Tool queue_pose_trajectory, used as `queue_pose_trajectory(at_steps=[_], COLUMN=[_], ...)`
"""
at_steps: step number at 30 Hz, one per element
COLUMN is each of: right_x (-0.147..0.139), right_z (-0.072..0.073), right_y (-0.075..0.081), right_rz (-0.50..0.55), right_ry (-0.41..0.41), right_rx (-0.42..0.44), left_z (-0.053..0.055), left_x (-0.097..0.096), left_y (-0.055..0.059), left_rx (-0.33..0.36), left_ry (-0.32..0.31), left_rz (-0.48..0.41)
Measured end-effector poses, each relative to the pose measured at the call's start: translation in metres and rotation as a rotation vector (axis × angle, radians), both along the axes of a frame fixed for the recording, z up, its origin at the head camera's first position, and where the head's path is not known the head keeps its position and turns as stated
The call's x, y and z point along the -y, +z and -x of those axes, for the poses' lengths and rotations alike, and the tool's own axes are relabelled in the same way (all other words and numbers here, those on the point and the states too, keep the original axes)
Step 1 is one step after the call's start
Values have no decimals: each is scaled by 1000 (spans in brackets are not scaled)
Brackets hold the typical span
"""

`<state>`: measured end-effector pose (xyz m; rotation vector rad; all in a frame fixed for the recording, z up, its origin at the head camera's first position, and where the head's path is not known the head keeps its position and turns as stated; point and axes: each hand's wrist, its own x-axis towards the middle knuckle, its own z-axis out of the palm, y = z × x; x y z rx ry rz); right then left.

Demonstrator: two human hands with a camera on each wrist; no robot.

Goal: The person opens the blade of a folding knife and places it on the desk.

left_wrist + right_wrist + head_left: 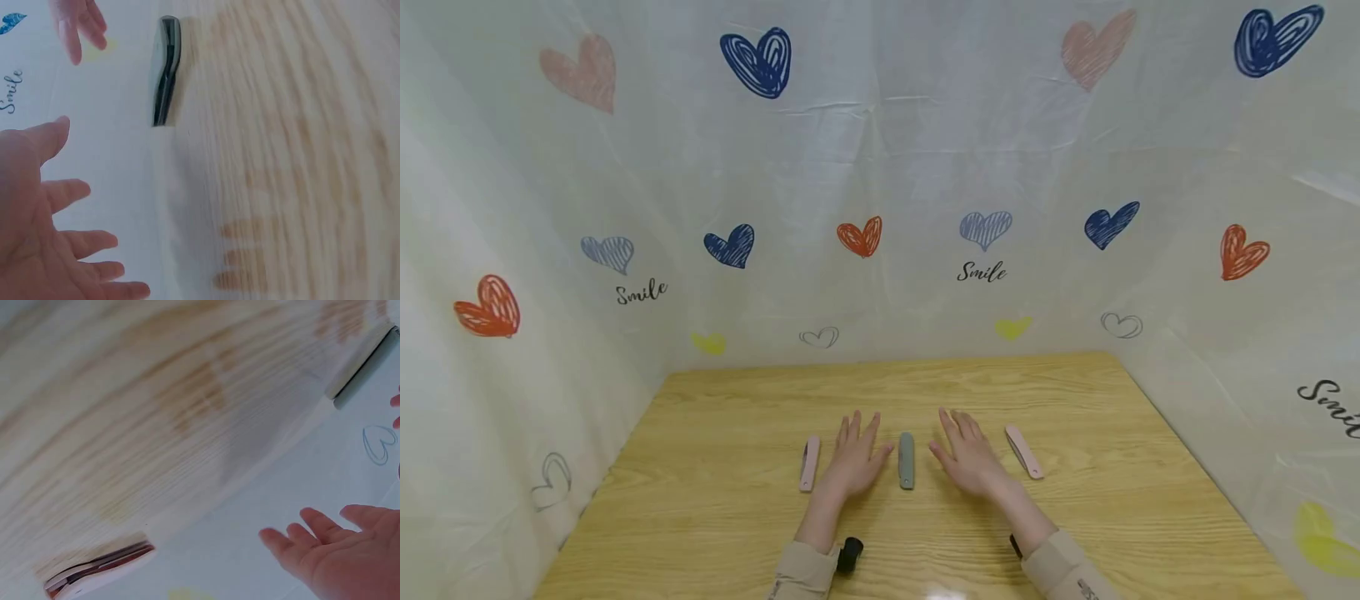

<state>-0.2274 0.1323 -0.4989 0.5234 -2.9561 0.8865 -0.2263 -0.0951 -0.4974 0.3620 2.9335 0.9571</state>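
Observation:
Three folded pocket knives lie spaced out in a row on the wooden table. The left pink folding knife (808,463) is beside my left hand (853,465), on its outer side. A grey-green folding knife (907,461) lies in the middle, between my two hands; its dark slotted edge shows in the left wrist view (166,72). On the outer side of my right hand (972,463) is the right pink folding knife (1024,452), tilted at an angle. Both hands hover over the tabletop with fingers spread and hold nothing.
The wood-grain table (737,533) is walled in at the back and sides by a white curtain (917,167) printed with hearts and "Smile". A black strap piece (849,555) sits at my left wrist, by the beige sleeve (803,571).

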Motion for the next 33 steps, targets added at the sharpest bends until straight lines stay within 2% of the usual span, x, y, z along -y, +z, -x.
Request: queue_pose_trajectory(at_steps=[9, 11, 15, 18, 20, 27, 33], right_x=[13, 16, 23, 27, 29, 34, 37], right_z=[7, 10, 14, 14, 14, 16, 19], right_y=[7, 8, 10, 11, 11, 9, 7], right_rz=[324, 408, 567, 656, 687, 706, 716], right_ry=[-27, -45, -98, -120, -134, -162, -177], right_rx=[123, 182, 355, 462, 503, 551, 570], left_z=[7, 9, 13, 14, 15, 17, 21], left_x=[-10, -13, -17, -19, -20, -24, -27], left_y=[4, 6, 6, 3, 1, -10, -18], left_rx=[-39, -30, 0, 38, 50, 199, 229], left_ry=[66, 101, 157, 183, 191, 261, 262], left_rz=[-249, -315, -420, -466, -479, -635, -706])
